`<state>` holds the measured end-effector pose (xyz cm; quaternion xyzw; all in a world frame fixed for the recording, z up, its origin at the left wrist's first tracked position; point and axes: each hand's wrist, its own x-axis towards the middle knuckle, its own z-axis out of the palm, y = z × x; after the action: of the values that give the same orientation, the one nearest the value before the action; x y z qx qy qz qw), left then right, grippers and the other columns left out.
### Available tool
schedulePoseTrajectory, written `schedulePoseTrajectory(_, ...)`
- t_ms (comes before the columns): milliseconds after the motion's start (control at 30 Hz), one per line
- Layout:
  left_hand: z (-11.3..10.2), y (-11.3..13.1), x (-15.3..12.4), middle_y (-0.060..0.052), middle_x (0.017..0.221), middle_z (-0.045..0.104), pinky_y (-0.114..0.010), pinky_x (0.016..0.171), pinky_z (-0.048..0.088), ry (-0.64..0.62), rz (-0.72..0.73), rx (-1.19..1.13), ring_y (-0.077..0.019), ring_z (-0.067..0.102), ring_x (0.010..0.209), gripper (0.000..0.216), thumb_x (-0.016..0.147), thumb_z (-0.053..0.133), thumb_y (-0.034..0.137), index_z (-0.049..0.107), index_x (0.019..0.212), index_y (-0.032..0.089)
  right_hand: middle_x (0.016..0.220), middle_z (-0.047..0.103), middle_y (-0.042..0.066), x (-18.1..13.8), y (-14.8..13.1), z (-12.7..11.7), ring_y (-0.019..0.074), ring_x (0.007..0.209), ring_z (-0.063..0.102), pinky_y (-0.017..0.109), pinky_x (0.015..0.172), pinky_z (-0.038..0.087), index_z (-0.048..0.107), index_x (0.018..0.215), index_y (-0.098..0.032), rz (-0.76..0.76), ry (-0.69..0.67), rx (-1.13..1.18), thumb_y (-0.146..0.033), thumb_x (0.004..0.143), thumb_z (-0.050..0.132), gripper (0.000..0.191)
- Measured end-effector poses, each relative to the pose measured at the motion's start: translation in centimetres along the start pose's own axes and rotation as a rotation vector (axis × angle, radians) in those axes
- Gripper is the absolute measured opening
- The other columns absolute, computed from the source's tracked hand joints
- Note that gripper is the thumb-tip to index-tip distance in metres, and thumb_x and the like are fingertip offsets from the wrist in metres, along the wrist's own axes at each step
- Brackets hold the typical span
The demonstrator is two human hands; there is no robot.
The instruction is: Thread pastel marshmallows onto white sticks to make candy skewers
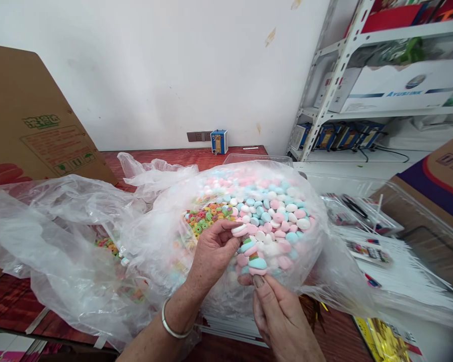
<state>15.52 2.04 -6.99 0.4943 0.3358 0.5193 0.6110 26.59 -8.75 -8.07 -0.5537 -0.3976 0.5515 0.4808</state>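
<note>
Between thumb and forefinger, my left hand (215, 249) pinches pink-and-white round marshmallow candies (239, 230). Just below, my right hand (281, 309) grips the bottom end of a candy skewer (257, 265), where blue and pink marshmallows alternate with small green and orange gummy pieces. Its stick is hidden by the candies and fingers. Both hands are close together over a big clear plastic bag (317, 251). Inside lie loose pink, white and blue marshmallows (266, 216), with small colourful ring gummies (207, 218) on the left side. A silver bangle (171, 322) circles my left wrist.
Crumpled plastic (71, 221) with more gummies covers the left of the dark red table (15, 301). Cardboard boxes (41, 115) flank both sides. At right lie white sticks (403, 271) and packets (370, 251). A blue device (219, 142) stands by the wall, near a white shelf (324, 108).
</note>
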Motion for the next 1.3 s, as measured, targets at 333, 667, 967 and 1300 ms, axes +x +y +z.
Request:
schedulePoseTrajectory(333,2.8,1.6,-1.3,0.004,0.066,0.054,-0.022,0.061,0.053,0.158,-0.152,-0.426,-0.0077,0.054,0.055,0.026,0.084,0.068,0.042,0.057,0.082,0.018,0.064,0.070,0.005,0.7,2.7,2.4,0.0189,0.049,0.063,0.028,0.047,0.036,0.065,0.094,-0.017,-0.648,0.369,-0.863,-0.023,0.101,0.032,0.034)
schedulePoseTrajectory(667,3.6,0.2,-4.2,0.006,0.068,0.049,-0.025,0.070,0.054,0.134,-0.091,-0.387,-0.0056,0.047,0.051,0.030,0.088,0.063,0.045,0.050,0.081,0.019,0.049,0.062,0.003,-0.4,2.5,2.6,0.0183,0.038,0.060,0.030,0.042,0.026,0.058,0.077,-0.019,-0.730,0.435,-1.235,-0.008,0.093,0.036,0.029)
schedulePoseTrajectory(967,-3.5,3.8,-5.9,0.004,0.068,0.053,-0.021,0.058,0.049,0.328,0.187,-0.271,-0.0083,0.052,0.054,0.026,0.091,0.057,0.047,0.055,0.090,0.021,0.069,0.069,0.005,0.5,1.3,5.9,0.0182,0.058,0.067,0.027,0.053,0.041,0.065,0.097,-0.016,-0.871,0.032,-0.882,-0.031,0.103,0.037,0.032)
schedulePoseTrajectory(1300,-20.6,2.2,-8.6,0.004,0.062,0.054,-0.014,0.035,0.035,0.984,0.046,-0.250,-0.0057,0.048,0.041,0.017,0.086,0.059,0.032,0.052,0.080,0.018,0.130,0.062,0.015,0.2,5.5,12.4,0.0245,0.118,0.060,0.036,0.097,0.052,0.049,0.141,-0.013,-0.741,-0.422,-0.689,-0.019,0.094,0.048,0.048)
